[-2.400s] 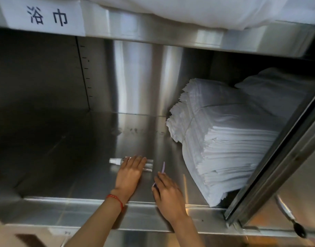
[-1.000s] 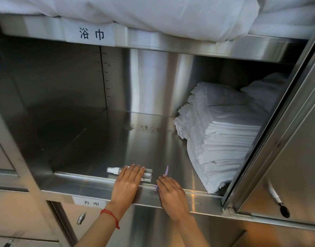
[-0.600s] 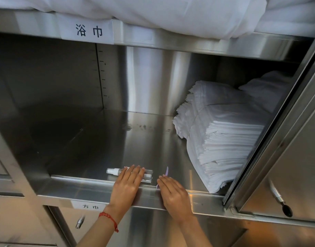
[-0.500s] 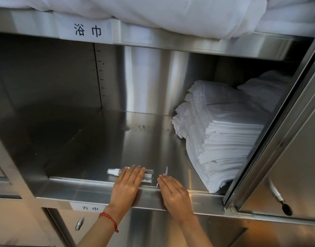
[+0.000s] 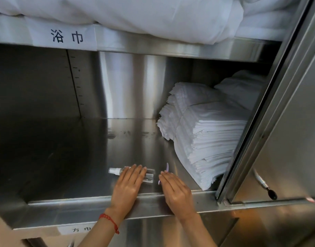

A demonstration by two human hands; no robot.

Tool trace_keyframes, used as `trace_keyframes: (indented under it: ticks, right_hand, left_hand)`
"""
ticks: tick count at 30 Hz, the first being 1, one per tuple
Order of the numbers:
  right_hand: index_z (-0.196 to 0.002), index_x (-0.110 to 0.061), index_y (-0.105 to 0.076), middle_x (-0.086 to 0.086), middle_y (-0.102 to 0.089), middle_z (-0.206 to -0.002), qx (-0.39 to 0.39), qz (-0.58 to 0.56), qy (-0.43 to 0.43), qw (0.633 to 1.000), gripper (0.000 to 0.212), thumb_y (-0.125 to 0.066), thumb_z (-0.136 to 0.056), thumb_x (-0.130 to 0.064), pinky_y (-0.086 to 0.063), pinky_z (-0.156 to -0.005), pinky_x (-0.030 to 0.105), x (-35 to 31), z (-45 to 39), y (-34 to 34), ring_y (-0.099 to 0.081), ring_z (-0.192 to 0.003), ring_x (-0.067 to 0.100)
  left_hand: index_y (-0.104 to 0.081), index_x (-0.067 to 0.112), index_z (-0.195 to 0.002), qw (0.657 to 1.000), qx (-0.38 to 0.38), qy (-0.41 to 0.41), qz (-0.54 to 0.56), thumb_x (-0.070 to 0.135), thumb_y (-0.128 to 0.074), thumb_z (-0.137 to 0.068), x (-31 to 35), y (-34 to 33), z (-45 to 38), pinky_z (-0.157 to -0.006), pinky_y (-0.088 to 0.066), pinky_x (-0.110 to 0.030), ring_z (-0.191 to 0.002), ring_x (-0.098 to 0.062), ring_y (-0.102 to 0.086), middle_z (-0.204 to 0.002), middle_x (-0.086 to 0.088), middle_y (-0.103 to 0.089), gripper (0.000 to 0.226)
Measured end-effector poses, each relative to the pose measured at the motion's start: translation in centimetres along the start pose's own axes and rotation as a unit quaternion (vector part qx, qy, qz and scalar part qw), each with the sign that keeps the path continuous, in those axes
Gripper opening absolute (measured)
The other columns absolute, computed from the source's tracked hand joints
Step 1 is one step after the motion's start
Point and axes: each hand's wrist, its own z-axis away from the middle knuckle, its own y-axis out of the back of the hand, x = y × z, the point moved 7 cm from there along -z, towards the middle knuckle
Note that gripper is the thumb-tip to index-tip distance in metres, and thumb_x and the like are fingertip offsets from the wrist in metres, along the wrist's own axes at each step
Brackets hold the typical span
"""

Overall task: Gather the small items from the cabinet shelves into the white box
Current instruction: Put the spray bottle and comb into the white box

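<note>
Spray bottle (image 5: 131, 172) is lying near the shelf's (image 5: 82, 157) front edge, left hand (image 5: 127, 188) resting flat-fingered over it; right hand (image 5: 174, 188) is covering a purple strip (image 5: 167, 168), fingers straight. Light, slick, likely rolling — best pinched mid-barrel.

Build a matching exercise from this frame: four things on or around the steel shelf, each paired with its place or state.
Things:
1. spray bottle
2. purple item
3. cloth stack
4. bedding

Places or states:
A. on the shelf above
B. lying flat under the left hand's fingers
C. piled at the right of the shelf
D. at the right hand's fingertips

Pairs: 1-B, 2-D, 3-C, 4-A
</note>
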Motion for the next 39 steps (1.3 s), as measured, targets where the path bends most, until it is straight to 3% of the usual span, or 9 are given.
trace_keyframes:
  ticks: [7,17,23,26,31,35,39]
  right_hand:
    - [-0.093,-0.002,-0.074,0.010,-0.072,-0.100,0.010,0.037,-0.025,0.999,0.018,-0.058,-0.086,-0.003,-0.054,-0.084,0.032,1.0,-0.3,2.3,-0.069,-0.095,0.019]
    - [-0.094,-0.001,-0.075,0.011,-0.072,-0.099,-0.017,0.066,-0.034,0.997,0.024,-0.072,-0.071,0.006,-0.055,-0.084,0.032,2.2,0.8,6.7,-0.069,-0.094,0.020]
    - [-0.094,-0.003,-0.075,0.009,-0.072,-0.100,-0.028,0.074,-0.046,0.996,0.031,-0.082,-0.065,0.000,-0.055,-0.085,0.031,2.8,2.7,10.5,-0.069,-0.096,0.018]
    - [-0.094,-0.004,-0.075,0.008,-0.073,-0.099,-0.020,0.081,-0.049,0.995,0.023,-0.077,-0.071,-0.003,-0.053,-0.090,0.029,2.8,3.8,12.4,-0.069,-0.096,0.017]
    - [-0.096,-0.004,-0.075,0.009,-0.072,-0.101,0.006,0.094,-0.051,0.994,0.017,-0.064,-0.084,-0.008,-0.052,-0.090,0.029,2.6,5.5,15.6,-0.068,-0.098,0.017]
    - [-0.095,-0.003,-0.074,0.009,-0.072,-0.100,0.039,0.108,-0.053,0.992,0.017,-0.059,-0.089,-0.008,-0.051,-0.093,0.028,2.5,6.8,18.2,-0.068,-0.097,0.017]
    - [-0.098,-0.004,-0.074,0.010,-0.072,-0.101,0.034,0.124,-0.058,0.990,0.020,-0.055,-0.093,-0.010,-0.050,-0.094,0.029,2.7,8.4,21.0,-0.068,-0.098,0.018]
  left_hand:
    - [-0.071,0.000,-0.104,0.998,0.036,-0.046,0.037,-0.003,-0.037,-0.075,1.7,-0.8,-1.8,-0.081,-0.053,-0.050,-0.093,-0.030,-0.069,-0.102,-0.016,-0.070,0.044]
    - [-0.071,-0.001,-0.102,0.991,0.066,-0.074,0.086,0.001,-0.042,-0.080,6.0,0.1,-3.5,-0.081,-0.055,-0.049,-0.093,-0.031,-0.069,-0.101,-0.016,-0.071,0.037]
    - [-0.072,0.000,-0.101,0.990,0.069,-0.084,0.095,-0.002,-0.038,-0.085,10.0,1.3,-3.3,-0.080,-0.054,-0.049,-0.092,-0.030,-0.069,-0.101,-0.015,-0.071,0.038]
    - [-0.072,-0.001,-0.101,0.988,0.072,-0.091,0.100,0.000,-0.014,-0.101,11.9,2.2,-3.0,-0.080,-0.054,-0.049,-0.091,-0.030,-0.069,-0.100,-0.016,-0.071,0.058]
    - [-0.073,0.000,-0.099,0.988,0.070,-0.100,0.096,-0.005,-0.038,-0.081,14.9,3.7,-2.4,-0.079,-0.055,-0.049,-0.091,-0.030,-0.069,-0.100,-0.015,-0.071,0.040]
    - [-0.072,0.000,-0.102,0.987,0.077,-0.106,0.096,-0.006,-0.016,-0.097,17.1,4.8,-1.8,-0.081,-0.054,-0.048,-0.092,-0.030,-0.069,-0.100,-0.015,-0.071,0.057]
    - [-0.070,0.000,-0.106,0.986,0.078,-0.109,0.102,-0.010,-0.031,-0.086,19.5,5.5,-1.3,-0.089,-0.052,-0.046,-0.096,-0.030,-0.068,-0.103,-0.015,-0.070,0.045]
